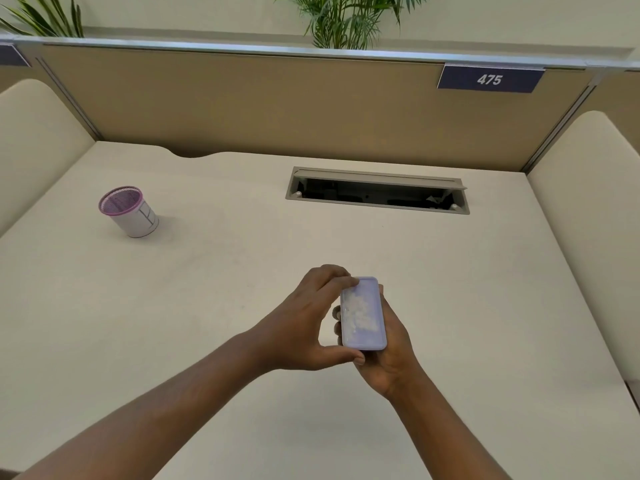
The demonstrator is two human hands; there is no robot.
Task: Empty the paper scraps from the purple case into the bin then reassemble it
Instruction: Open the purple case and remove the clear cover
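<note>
A: Head view is showing both hands low in the middle of the counter [450, 271]. Right hand [388, 358] is cradling the purple case [363, 315] from underneath, grip closed around it. Left hand [304, 327] is pinching it at both short ends, thumb at the near end, forefinger on the far corner.

B: Lid on or off?

A: Looking closed to me, though I can't tell for sure. White paper scraps [358, 311] are showing inside, through what looks like a clear top. Nothing emptied yet.

B: Where is the bin?

A: Small mesh bin [130, 211] with the purple rim is standing upright, well apart, far left. Case is nowhere near it.

B: So what is the step asking for?

A: I'd say keeping the case level while the left fingers are prying the lid, right palm staying under as support, so scraps aren't spilling on the counter. Better still, carrying it over the bin mouth before opening fully; that mouth is small, so tipping slowly.

B: Room?

A: Plenty. Counter between hands and bin is bare. Open cable slot [377, 192] is sitting behind, to the right; scraps could be dropping in there, so keeping clear of it. Padded dividers are closing off both sides.
</note>
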